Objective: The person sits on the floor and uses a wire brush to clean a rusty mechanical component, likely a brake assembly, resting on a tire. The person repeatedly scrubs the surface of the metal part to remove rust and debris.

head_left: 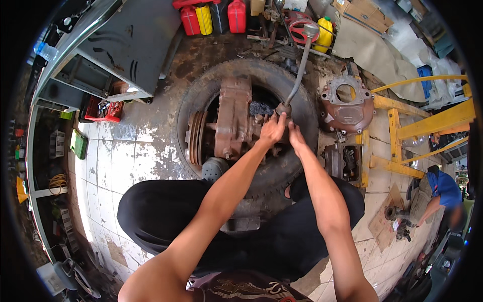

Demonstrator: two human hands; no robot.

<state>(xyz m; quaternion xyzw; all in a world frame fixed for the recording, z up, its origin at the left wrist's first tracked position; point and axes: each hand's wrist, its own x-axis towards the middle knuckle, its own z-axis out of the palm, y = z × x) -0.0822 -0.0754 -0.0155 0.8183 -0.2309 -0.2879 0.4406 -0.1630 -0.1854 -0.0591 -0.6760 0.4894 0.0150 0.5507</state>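
Observation:
A brown, greasy gearbox point(234, 121) rests inside a large tyre point(198, 90) lying on the floor before me. A long grey gear lever point(303, 65) with a knob on top rises from its right side and leans to the far right. My left hand point(272, 128) is closed around the lever's base, its fingers against the collar. Just right of it, my right hand point(296, 135) has its fingers stretched out beside that base; whether they touch it is hard to see. A grooved pulley-like drum point(196, 137) sits at the gearbox's left end.
A bell-shaped housing point(348, 113) and an open metal casing point(343, 162) stand at right, near a yellow frame point(432, 123). Red jerrycans point(236, 16) line the back. A metal bench point(126, 45) and red crate point(103, 109) are left. Another person point(443, 189) works at far right.

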